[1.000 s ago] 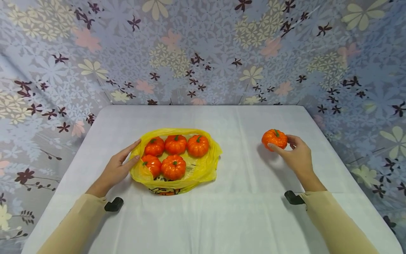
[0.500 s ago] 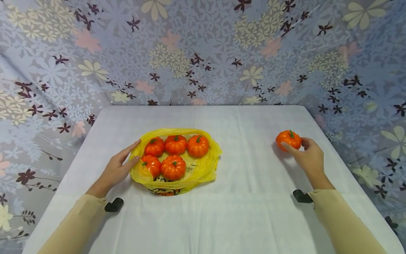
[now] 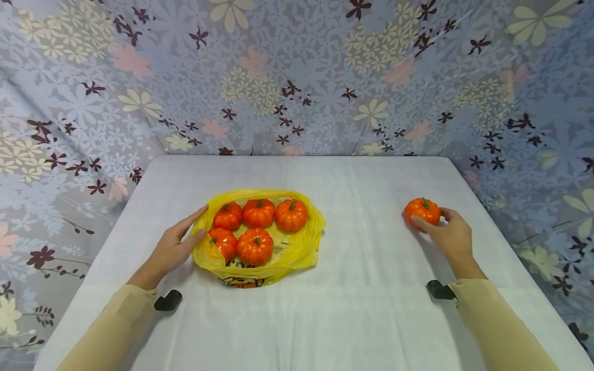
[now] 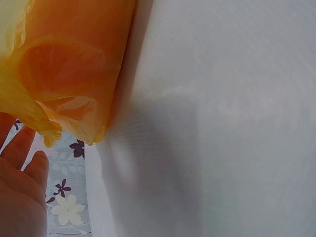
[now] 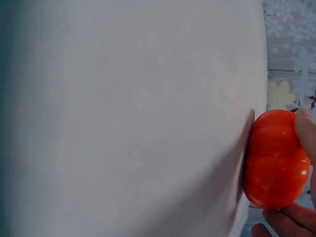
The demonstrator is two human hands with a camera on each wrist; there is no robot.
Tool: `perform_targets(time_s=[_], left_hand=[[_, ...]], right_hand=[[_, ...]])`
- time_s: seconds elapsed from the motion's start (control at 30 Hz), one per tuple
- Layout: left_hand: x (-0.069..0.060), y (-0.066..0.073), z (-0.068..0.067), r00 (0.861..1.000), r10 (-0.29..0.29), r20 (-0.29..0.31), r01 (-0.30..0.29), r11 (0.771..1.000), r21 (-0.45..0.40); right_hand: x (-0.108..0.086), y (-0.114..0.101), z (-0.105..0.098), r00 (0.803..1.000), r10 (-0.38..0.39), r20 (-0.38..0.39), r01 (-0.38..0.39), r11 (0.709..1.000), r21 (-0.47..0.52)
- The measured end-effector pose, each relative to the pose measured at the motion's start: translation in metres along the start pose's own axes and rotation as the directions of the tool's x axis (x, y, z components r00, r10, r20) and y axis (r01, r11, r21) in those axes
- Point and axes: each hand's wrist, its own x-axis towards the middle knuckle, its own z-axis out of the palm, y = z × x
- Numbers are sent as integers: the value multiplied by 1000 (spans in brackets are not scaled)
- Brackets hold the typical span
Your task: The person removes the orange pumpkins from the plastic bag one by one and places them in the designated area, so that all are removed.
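2 sleeved forearms (image 3: 109, 325) extend forward, set well apart; wrists (image 3: 147, 274) bare. Left hand (image 3: 172, 248): fingers (image 3: 191, 217) straight, angled forward and inward, thumb (image 3: 196, 238) spread away from them. Right hand (image 3: 451, 236): thumb and fingers curled in a grip, also directed inward.

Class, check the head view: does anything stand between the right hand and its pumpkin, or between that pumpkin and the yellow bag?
Nothing visible does. The right hand holds the pumpkin directly, and only white tabletop shows between that pumpkin and the yellow bag.
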Motion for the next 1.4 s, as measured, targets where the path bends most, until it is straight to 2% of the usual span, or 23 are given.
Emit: perform_targets(time_s=[0.17,0.4,0.57,0.7,0.87,1.13,1.23,1.4], left_hand=[[-2,0,0,1000,6,-3,-6,1000,-5],[-3,0,-1,1000,12,-2,-12,1000,-13],[-3,1,0,1000,13,0,-13,1000,-20],[-2,2,0,1000,10,8,-10,1000,-16],[-2,3,-2,1000,-2,12,2,1000,1],[-2,4,-3,1000,0,10,0,1000,3],[-2,5,-3,1000,-2,12,2,1000,-3],[-2,5,-3,1000,-7,12,7,1000,-4]], right_hand=[[5,1,-5,1000,-13,-5,13,999,-32],[11,8,-13,997,72,27,-71,996,-46],[10,8,-15,996,84,26,-83,996,-37],[5,6,-11,997,29,-67,-28,1000,5],[1,-6,-8,983,-60,-173,64,998,19],[-6,-37,-8,965,-146,-216,155,988,25],[-11,-50,-6,951,-202,-236,215,976,29],[-18,-70,1,937,-270,-222,280,960,16]])
